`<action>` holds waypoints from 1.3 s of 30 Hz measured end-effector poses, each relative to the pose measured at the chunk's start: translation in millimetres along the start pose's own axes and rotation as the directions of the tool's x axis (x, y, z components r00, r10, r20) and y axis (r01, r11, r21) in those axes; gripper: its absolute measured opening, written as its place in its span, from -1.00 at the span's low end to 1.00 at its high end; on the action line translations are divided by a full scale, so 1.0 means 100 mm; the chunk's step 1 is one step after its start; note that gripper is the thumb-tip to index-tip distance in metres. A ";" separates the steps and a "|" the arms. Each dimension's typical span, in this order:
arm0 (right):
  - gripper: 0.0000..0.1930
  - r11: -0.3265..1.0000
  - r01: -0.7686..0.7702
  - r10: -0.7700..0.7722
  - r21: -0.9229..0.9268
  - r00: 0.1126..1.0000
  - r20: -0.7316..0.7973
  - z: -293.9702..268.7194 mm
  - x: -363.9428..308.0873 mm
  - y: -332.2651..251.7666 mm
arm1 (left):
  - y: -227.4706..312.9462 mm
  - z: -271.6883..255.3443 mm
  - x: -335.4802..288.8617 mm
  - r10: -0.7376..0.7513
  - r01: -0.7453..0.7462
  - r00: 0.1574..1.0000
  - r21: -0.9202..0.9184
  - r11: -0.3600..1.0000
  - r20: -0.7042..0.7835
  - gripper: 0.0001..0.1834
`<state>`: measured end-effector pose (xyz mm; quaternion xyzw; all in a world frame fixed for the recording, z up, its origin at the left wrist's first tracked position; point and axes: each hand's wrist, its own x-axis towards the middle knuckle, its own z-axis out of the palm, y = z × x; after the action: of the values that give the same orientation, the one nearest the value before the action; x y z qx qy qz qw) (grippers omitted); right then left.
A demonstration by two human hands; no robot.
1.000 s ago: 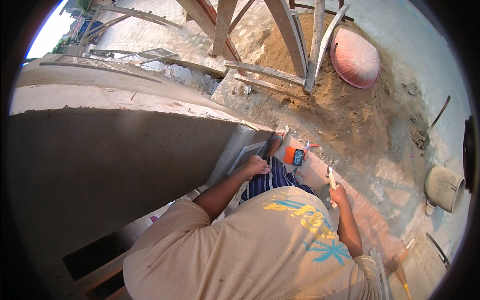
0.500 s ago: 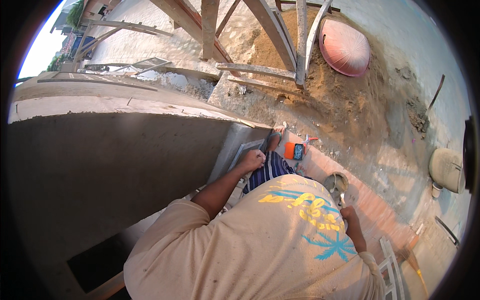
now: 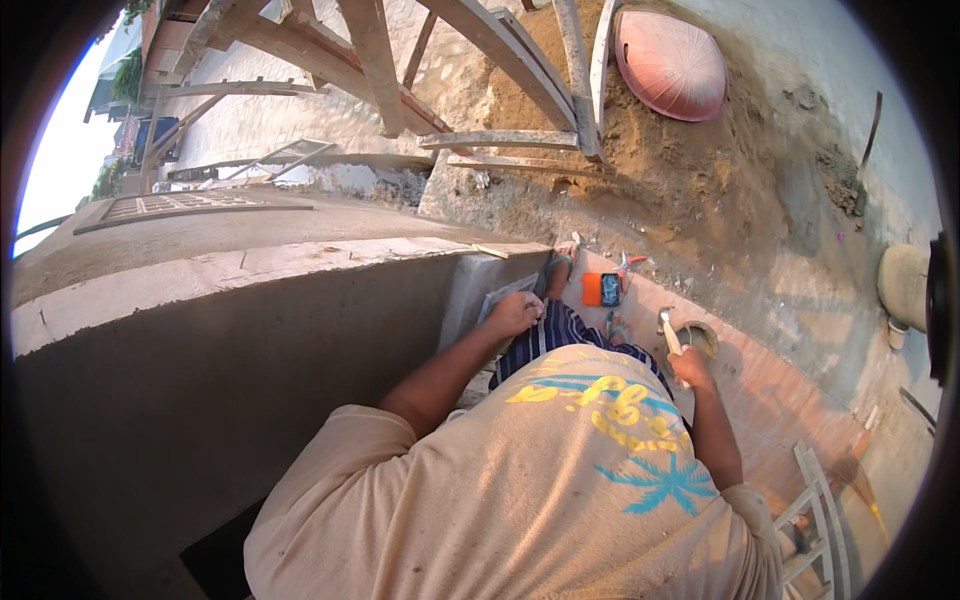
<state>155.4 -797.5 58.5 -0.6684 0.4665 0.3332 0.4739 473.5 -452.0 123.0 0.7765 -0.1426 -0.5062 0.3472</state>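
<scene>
My right hand (image 3: pixel 690 367) is wrapped round the pale wooden handle of a short tool (image 3: pixel 671 328). Its small dark head points away from me; what kind of tool it is I cannot make out. Just beyond that hand stands a round mortar-coloured bucket (image 3: pixel 708 335), partly hidden by the tool and my hand. On the other side my left hand (image 3: pixel 516 313) is closed with curled fingers, beside my striped shorts and close to a pale frame (image 3: pixel 492 300) at the wall. Anything inside those fingers is hidden.
A grey plastered wall (image 3: pixel 250 360) rises at my left. On the tiled ledge lie an orange and dark box (image 3: pixel 602 289) and red-handled pliers (image 3: pixel 630 263). Ahead are wooden trestle beams (image 3: pixel 500 139), a sand heap (image 3: pixel 640 160) and a pink basin (image 3: pixel 672 66). A ladder-like frame (image 3: pixel 815 510) lies lower right.
My right hand has raised the tool and moved it forward, away from the bucket's near side. My left hand stays closed near the wall. The view has shifted slightly.
</scene>
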 end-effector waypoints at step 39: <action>-0.69 0.915 -0.096 0.080 0.391 0.995 0.059 1.25 0.18 0.05 | 0.22 -1.87 2.05 -0.349 0.091 0.868 0.575 0.813 0.355 -0.78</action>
<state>156.6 -685.5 0.2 -0.5307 0.5435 0.2675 0.5928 734.0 -511.5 43.2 0.7170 -0.2612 -0.6462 0.0093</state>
